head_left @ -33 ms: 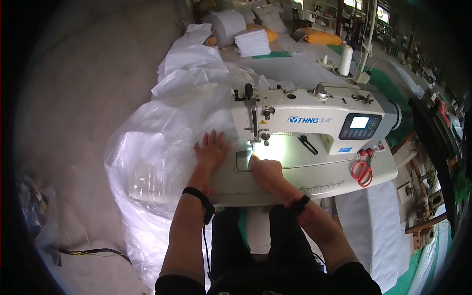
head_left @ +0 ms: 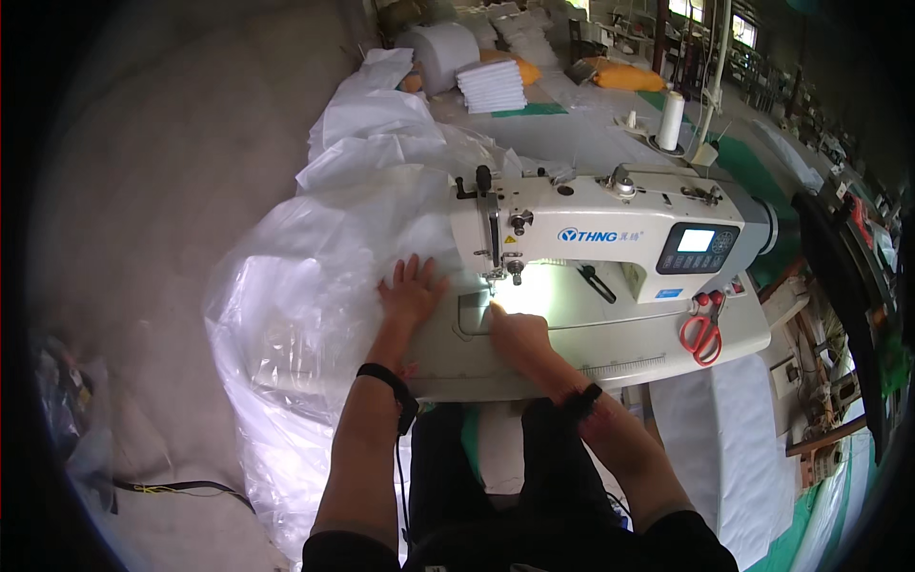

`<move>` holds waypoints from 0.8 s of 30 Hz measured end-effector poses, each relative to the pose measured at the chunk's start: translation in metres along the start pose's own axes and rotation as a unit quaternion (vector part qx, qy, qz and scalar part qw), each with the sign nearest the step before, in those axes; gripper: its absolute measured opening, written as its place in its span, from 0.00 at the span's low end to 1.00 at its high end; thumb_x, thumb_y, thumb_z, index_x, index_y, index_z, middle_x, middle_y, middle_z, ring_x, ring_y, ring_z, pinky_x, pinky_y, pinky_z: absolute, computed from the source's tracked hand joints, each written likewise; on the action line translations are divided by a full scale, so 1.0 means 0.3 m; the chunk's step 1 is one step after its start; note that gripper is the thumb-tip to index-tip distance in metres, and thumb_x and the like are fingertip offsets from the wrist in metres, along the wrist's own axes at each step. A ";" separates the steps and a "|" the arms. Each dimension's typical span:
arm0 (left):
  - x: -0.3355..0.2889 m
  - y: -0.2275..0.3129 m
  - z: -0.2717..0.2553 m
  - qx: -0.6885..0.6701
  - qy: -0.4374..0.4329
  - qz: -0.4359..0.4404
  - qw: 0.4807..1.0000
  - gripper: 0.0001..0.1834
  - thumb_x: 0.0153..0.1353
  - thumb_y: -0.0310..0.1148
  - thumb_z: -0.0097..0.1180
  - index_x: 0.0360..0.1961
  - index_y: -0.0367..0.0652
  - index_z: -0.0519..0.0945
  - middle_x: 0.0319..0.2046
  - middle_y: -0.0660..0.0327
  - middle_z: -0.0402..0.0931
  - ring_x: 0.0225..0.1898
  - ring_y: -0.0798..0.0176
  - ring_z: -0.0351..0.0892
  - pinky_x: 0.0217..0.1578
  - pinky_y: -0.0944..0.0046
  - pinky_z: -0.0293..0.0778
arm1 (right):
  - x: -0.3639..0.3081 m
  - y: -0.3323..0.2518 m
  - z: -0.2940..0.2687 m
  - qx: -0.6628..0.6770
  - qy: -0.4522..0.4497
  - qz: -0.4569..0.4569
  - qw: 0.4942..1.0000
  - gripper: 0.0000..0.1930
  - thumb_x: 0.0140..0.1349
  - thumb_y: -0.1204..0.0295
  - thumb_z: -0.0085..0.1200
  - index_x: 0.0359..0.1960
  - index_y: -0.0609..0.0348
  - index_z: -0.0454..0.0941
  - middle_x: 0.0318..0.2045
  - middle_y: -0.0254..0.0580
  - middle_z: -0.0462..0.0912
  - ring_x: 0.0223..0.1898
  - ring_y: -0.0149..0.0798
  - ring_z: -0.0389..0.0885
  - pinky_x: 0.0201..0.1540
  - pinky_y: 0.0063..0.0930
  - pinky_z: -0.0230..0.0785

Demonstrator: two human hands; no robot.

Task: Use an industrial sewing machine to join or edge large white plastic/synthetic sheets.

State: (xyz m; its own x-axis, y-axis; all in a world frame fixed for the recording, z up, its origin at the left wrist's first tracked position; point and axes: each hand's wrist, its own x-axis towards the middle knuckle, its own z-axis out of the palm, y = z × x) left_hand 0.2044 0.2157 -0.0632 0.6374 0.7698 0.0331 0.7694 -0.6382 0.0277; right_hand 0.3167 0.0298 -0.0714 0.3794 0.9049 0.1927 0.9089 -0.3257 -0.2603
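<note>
My left hand [head_left: 412,293] lies flat with spread fingers on translucent white plastic sheeting [head_left: 324,238], at the left of the sewing machine's bed. The white sewing machine [head_left: 591,217] stands before me with its lamp lit over the needle area. Just in front of the needle and presser foot [head_left: 493,278] is my right hand [head_left: 519,338], its fingers curled and pinched together at the dark needle plate [head_left: 472,313]. Whatever lies between those fingertips is too small to make out. Dark bands circle both wrists.
Red-handled scissors [head_left: 701,334] and a small black tool [head_left: 597,283] lie on the machine bed. A white thread cone [head_left: 670,121] stands behind. Folded white stacks [head_left: 491,86] and orange sacks [head_left: 624,74] sit at the back. A cable [head_left: 181,488] crosses the floor at left.
</note>
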 end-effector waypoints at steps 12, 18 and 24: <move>-0.334 -0.315 -0.034 -0.016 0.071 0.073 0.995 0.29 0.51 0.53 0.54 0.49 0.46 0.71 0.54 0.55 0.66 0.57 0.48 0.63 0.53 0.45 0.63 | -0.495 0.131 -0.088 0.500 -0.240 -0.015 0.832 0.14 0.64 0.67 0.45 0.47 0.58 0.77 0.20 0.33 0.76 0.22 0.24 0.73 0.25 0.22 0.69; -0.355 -0.374 0.077 0.079 0.151 0.073 0.983 0.07 0.51 0.35 0.50 0.30 0.45 0.74 0.31 0.56 0.73 0.33 0.49 0.75 0.33 0.54 0.73 | -0.510 0.030 0.025 0.459 -0.436 -0.057 0.772 0.17 0.63 0.67 0.46 0.51 0.59 0.73 0.25 0.35 0.78 0.27 0.25 0.76 0.31 0.21 0.71; -0.578 0.191 0.045 -0.402 0.024 0.252 0.880 0.11 0.56 0.33 0.48 0.25 0.35 0.72 0.25 0.43 0.72 0.28 0.38 0.72 0.30 0.45 0.67 | -0.462 -0.258 0.173 0.482 -0.259 -0.143 0.824 0.19 0.52 0.66 0.58 0.44 0.64 0.75 0.29 0.38 0.79 0.27 0.33 0.77 0.29 0.29 0.71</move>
State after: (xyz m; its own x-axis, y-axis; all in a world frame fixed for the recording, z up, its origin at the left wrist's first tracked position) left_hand 0.1385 0.0457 -0.0808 0.8716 0.3982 0.2858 0.0981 -0.7130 0.6942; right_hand 0.1848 -0.0563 -0.1270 -0.1796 0.9837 0.0119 0.2934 0.0651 -0.9538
